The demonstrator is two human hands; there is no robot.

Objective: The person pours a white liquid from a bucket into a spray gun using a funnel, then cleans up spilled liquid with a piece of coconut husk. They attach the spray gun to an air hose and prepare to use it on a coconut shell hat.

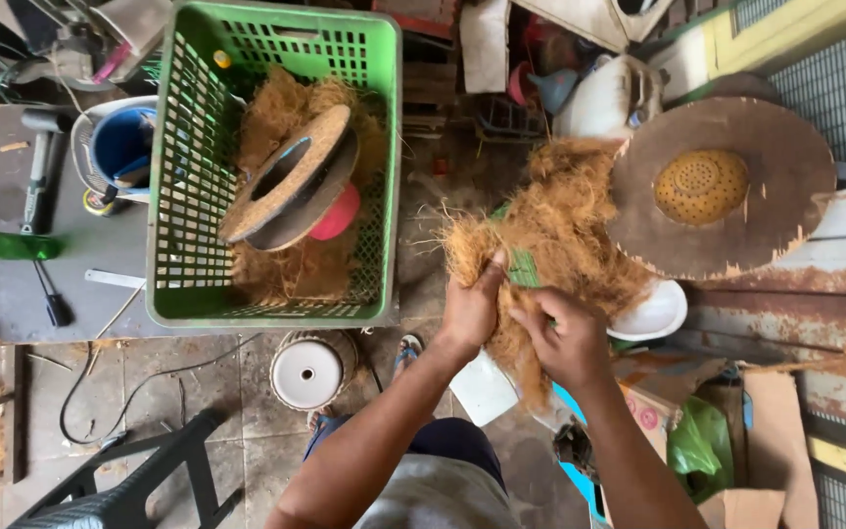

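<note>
My left hand point(469, 306) and my right hand point(562, 338) both grip a loose wad of brown coconut fibre point(560, 230) held in front of me. A bit of green mesh point(523, 268) shows in the wad between my thumbs. Just right of the wad lies a round brown fibre disc point(785, 167) with a yellow perforated bowl point(702, 186) at its centre. A white bowl point(650, 315) sits under the wad's right edge.
A green plastic crate point(183, 196) on a grey table point(100, 264) holds fibre rings, loose fibre and a red piece. Hammer point(39, 162), blue bucket point(121, 142), green bottle point(7, 247) lie left. A white round lid point(307, 372) and a black chair point(129, 480) are on the floor.
</note>
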